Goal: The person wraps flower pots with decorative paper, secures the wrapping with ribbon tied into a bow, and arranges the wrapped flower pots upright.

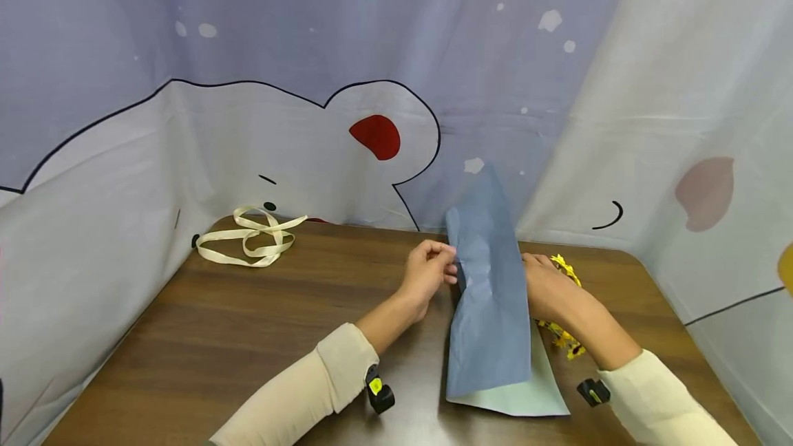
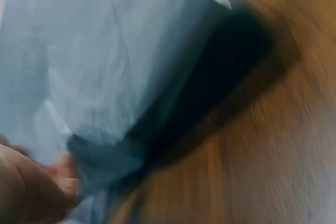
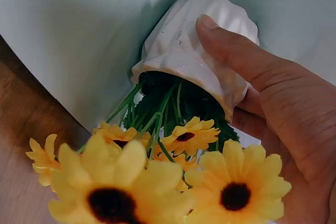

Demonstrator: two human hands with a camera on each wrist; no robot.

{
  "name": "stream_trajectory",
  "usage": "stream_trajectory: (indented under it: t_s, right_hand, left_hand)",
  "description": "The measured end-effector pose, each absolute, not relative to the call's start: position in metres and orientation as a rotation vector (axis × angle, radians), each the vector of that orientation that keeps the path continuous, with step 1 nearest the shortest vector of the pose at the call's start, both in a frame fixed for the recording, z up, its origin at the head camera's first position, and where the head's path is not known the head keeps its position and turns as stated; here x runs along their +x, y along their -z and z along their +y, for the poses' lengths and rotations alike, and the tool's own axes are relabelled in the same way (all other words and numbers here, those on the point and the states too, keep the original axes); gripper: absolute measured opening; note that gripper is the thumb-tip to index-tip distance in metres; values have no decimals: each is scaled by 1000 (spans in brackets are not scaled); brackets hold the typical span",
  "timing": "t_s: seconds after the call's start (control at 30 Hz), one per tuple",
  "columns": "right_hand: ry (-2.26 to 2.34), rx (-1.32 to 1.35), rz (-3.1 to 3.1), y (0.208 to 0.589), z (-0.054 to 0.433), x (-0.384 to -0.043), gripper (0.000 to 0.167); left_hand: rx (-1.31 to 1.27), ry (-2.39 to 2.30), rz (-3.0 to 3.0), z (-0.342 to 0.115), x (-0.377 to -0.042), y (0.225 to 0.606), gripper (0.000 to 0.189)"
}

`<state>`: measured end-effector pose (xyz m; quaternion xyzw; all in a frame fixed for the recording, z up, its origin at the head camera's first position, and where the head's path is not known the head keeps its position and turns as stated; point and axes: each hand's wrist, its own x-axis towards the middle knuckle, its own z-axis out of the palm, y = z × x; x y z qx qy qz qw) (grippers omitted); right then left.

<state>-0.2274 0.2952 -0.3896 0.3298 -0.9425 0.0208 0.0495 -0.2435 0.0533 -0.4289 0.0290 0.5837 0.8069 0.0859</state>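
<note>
A sheet of wrapping paper (image 1: 489, 343), blue-grey outside and pale green inside, stands folded over on the table. At its left edge my left hand (image 1: 427, 274) pinches the paper; the left wrist view shows those fingers (image 2: 65, 174) blurred against a creased part. On the other side, my right hand (image 1: 551, 289) grips a white fluted flowerpot (image 3: 184, 45), thumb along its wall. The pot lies tipped against the paper's pale inner face. Yellow artificial flowers (image 3: 235, 196) with dark centres spill from its mouth. In the head view the paper and hand hide the pot.
A loosely looped cream ribbon (image 1: 266, 253) lies at the table's back left corner. The brown wooden table (image 1: 248, 349) meets a printed curtain (image 1: 279, 143) along its back and sides.
</note>
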Motion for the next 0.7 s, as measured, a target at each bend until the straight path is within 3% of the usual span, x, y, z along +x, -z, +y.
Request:
stream_trajectory:
  t_s: [0.1, 0.23, 0.27, 0.47, 0.57, 0.7]
  right_hand:
    - [31, 970, -2930, 381, 287, -227, 52]
    - [-11, 907, -3039, 379, 282, -230, 95]
    - [-25, 902, -3048, 379, 282, -230, 98]
    - [-58, 916, -3043, 381, 281, -230, 91]
    - [-116, 896, -3051, 381, 280, -229, 72]
    - [-190, 880, -3025, 382, 283, -227, 61]
  left_hand:
    - [-3, -2257, 1814, 47, -245, 440, 9]
    - [34, -2172, 1746, 45, -246, 450, 19]
    - [42, -2169, 1728, 45, -246, 451, 20]
    - [52, -2188, 1694, 49, -246, 451, 12]
    - [38, -2194, 1706, 52, -247, 451, 12]
    - [10, -2190, 1728, 56, -249, 452, 14]
